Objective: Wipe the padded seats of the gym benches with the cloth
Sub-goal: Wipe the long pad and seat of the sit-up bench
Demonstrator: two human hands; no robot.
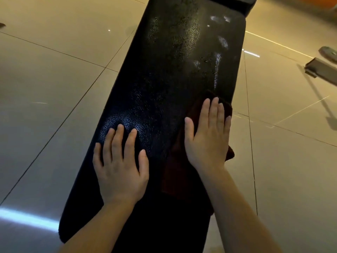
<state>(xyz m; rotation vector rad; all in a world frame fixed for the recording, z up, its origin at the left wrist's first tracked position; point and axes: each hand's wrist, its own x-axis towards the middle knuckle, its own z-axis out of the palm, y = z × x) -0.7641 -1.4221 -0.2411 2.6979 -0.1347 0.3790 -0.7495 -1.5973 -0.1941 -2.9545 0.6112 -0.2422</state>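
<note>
Two hands: both flat on the seat (173, 73), fingers straight, nothing gripped.
Left hand (121, 161): palm down on bare padding near the left edge, fingers spread; looks like a brace, not a wipe.
Right hand (207, 136): palm down on the cloth (175, 172), pressing it to the seat close to the right edge.
Cloth: dark reddish, bunched; part under the palm, part trailing back beside the wrist, one corner hanging just past the seat's right edge.
Seat: black, pebbled, long and narrow, running away from the person; a second dark pad (242, 4) begins at the far end.
Residue: pale smears and streaks (221, 42) on the far right of the seat, ahead of the cloth; likely the unwiped part.
Step, as judged: mid-wipe along the right side, near half probably done.
Technique: keep the palm flat and the weight even, push in long overlapping strokes toward the smears, run over the edge roll, and gather the trailing fold under the hand so it does not drag.
Risk: the loose corner may slip off the side.
Floor (45, 73): glossy beige tiles; a grey fitting (317, 68) lies to the right.
</note>
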